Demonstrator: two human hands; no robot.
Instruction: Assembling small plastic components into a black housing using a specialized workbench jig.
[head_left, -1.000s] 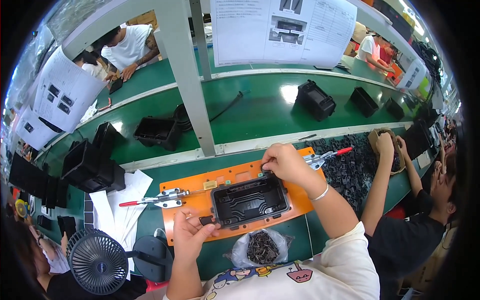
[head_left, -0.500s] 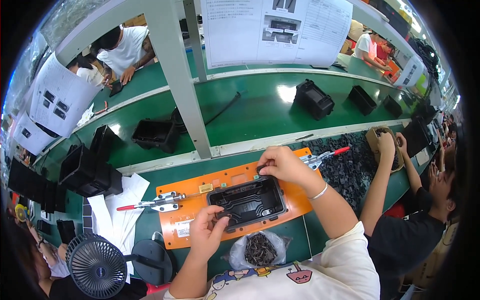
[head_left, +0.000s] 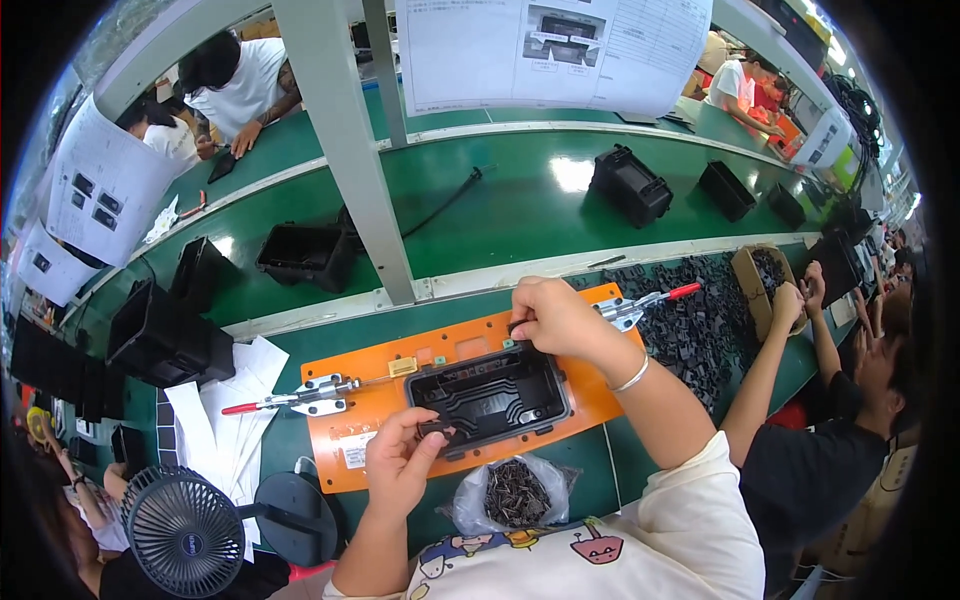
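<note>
A black rectangular plastic box (head_left: 490,400), open side up with ridged inner walls, sits in an orange fixture plate (head_left: 335,420). My right hand (head_left: 550,315) is at the far edge of the box, fingers pinched on a small black part (head_left: 516,328). At the near left corner of the box, my left hand (head_left: 400,455) has thumb and forefinger curled around something small and dark that I cannot make out. Toggle clamps with red handles, a left clamp (head_left: 318,394) and a right clamp (head_left: 630,312), are mounted on the plate.
A plastic bag of small dark metal pieces (head_left: 517,495) lies close in front of me. Loose black parts (head_left: 680,330) cover the bench to the right, near a co-worker's hands and a cardboard box (head_left: 750,280). A fan (head_left: 185,535) and papers (head_left: 240,400) are left. An upright post (head_left: 345,150) rises ahead.
The view has shifted slightly. My right hand has turned a little at the far edge, still pinching the black part. The co-worker's hand has moved out of the cardboard box.
</note>
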